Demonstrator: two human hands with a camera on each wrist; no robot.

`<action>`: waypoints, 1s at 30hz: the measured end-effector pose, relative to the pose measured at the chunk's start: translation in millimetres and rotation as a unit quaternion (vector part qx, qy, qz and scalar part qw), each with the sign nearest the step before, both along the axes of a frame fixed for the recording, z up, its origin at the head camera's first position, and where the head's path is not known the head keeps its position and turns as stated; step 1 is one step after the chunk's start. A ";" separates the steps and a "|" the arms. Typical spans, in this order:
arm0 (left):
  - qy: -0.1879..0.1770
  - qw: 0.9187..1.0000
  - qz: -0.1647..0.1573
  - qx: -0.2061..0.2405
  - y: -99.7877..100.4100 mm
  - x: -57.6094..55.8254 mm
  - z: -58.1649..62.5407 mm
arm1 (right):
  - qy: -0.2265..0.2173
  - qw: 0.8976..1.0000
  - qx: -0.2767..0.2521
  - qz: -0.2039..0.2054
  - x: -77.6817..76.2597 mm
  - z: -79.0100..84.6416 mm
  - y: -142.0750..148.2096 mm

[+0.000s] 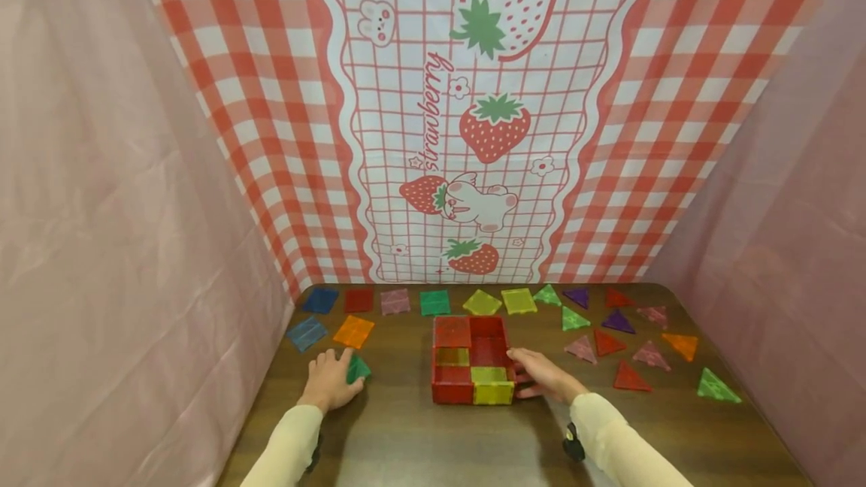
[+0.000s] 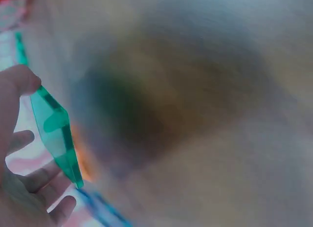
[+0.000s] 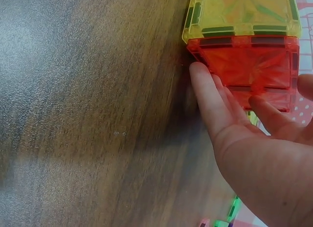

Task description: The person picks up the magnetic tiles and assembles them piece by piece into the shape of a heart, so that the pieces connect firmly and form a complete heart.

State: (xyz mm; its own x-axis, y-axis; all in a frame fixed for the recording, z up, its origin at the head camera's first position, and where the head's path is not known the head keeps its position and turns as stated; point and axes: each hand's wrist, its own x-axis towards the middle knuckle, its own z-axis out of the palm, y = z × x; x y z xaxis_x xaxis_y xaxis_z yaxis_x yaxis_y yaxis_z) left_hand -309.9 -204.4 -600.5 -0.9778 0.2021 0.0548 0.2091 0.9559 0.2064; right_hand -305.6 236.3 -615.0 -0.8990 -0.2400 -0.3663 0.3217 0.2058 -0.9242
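My left hand (image 1: 330, 382) pinches a green magnetic tile (image 2: 54, 124) by its edges, thumb on one side and fingers on the other. In the left wrist view the tile is tilted, and its shadow falls on the table. Beside the right hand (image 1: 544, 376) stands a low box of red and yellow magnetic tiles (image 1: 452, 391). Its top has a red tile (image 1: 452, 332) at the back left and a yellow tile (image 1: 492, 374) at the front right. The right hand's extended fingers (image 3: 209, 92) rest along the box's red side wall (image 3: 249, 65).
Square tiles lie along the back left, among them an orange tile (image 1: 354, 331) and a blue tile (image 1: 307, 334). Two yellow squares are behind the box. Several triangles, such as a red triangle (image 1: 631, 376) and a green triangle (image 1: 717, 387), are spread over the right side of the wooden table (image 1: 419, 442).
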 end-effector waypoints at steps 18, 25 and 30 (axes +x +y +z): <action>-0.020 0.976 -0.212 0.036 160.5 -40.5 119.7 | 0.000 1.000 -0.002 -0.003 2.7 -2.5 0.3; -0.030 0.971 -0.239 0.004 213.4 -55.8 138.1 | 0.001 1.000 -0.006 -0.004 2.9 -4.3 2.2; -0.065 0.972 -0.224 0.003 232.0 -65.7 110.8 | 0.002 1.000 -0.004 -0.004 3.8 -3.5 2.8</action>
State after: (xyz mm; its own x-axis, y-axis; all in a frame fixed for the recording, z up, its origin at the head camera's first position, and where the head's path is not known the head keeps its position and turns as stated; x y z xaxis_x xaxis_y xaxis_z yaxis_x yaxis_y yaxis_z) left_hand -375.6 27.6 -489.7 -0.7909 0.6089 -0.0613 0.5755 0.7740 0.2640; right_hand -301.8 239.1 -618.5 -0.9022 -0.2359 -0.3611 0.3199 0.1957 -0.9270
